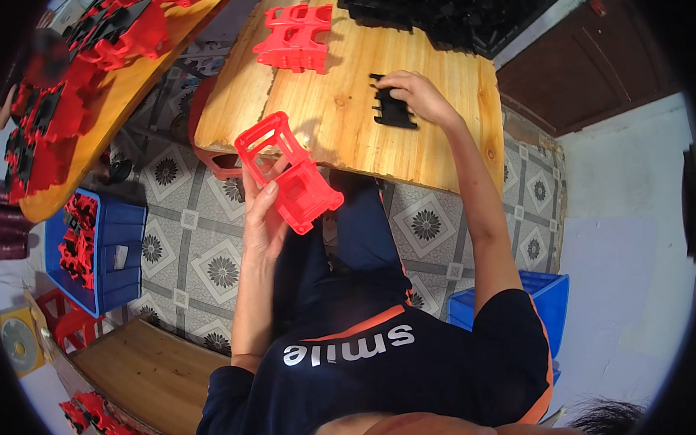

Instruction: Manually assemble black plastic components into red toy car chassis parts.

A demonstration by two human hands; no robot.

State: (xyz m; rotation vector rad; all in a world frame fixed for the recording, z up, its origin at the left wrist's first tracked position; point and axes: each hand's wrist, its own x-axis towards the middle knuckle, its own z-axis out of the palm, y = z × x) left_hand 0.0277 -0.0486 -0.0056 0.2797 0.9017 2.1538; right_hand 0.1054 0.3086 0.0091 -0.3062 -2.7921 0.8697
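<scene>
**Red frame in one hand, black comb piece under the other**

My left hand [262, 220] is closed around a red plastic frame [289, 172], lifted just off the near edge of the wooden table [344, 118]. My right hand [416, 92] lies further out on the table, its fingers pressed down on a flat black toothed piece [392, 108]. Beyond the left hand more red frames [296, 37] sit stacked on the wood; beyond the right lies a heap of black parts [448, 11]. Down to the left stands a blue crate [123, 248].
</scene>
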